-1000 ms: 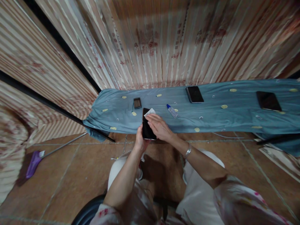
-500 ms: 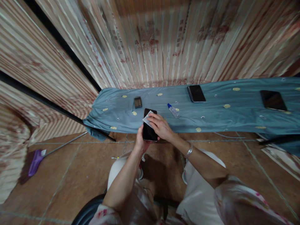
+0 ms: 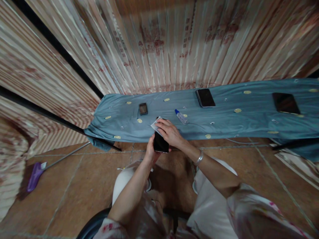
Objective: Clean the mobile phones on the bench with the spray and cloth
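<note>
My left hand (image 3: 150, 151) grips a black phone (image 3: 160, 143) from below, screen up, at the near edge of the blue cloth-covered table (image 3: 224, 122). My right hand (image 3: 168, 131) lies flat across the top of the phone and presses a small white wipe (image 3: 156, 125) onto the screen. The upper half of the phone is hidden under that hand. A silver bracelet (image 3: 198, 158) sits on my right wrist.
On the cloth lie a small dark square item (image 3: 143, 108), a little clear bottle with a blue cap (image 3: 181, 117), a second phone (image 3: 205, 97) and a dark tablet (image 3: 285, 103). A purple-headed mop (image 3: 36, 171) rests on the tiled floor at the left. Striped curtains hang behind.
My right hand has slid the white wipe from the phone's top right corner toward its top left. The phone has come slightly nearer to me.
</note>
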A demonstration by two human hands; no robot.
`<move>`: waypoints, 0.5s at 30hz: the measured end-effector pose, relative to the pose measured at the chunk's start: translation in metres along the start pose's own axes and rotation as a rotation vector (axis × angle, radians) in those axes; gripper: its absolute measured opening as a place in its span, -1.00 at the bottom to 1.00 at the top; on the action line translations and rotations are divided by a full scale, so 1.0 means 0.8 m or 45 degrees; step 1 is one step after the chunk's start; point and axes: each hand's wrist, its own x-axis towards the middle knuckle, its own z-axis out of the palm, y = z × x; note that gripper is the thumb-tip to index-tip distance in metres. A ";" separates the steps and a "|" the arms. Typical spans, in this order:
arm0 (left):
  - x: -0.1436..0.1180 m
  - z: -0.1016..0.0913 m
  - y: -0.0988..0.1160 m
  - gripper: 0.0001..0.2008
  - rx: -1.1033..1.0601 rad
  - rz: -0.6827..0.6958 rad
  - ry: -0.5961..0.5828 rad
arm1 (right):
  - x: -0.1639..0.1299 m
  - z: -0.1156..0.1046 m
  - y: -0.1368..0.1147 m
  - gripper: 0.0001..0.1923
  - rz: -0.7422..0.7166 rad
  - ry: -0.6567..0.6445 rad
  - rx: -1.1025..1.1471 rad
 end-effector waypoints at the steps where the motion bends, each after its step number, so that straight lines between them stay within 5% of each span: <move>1: 0.001 -0.001 0.000 -0.70 0.004 0.025 0.031 | -0.001 0.001 -0.002 -0.65 -0.024 -0.021 0.012; 7: 0.001 0.001 -0.001 -0.66 0.049 0.038 0.055 | -0.005 0.004 -0.002 -0.64 -0.044 -0.040 0.040; 15: -0.004 0.004 -0.009 -0.59 0.131 -0.119 -0.124 | 0.002 -0.006 0.019 -0.62 0.051 0.011 -0.071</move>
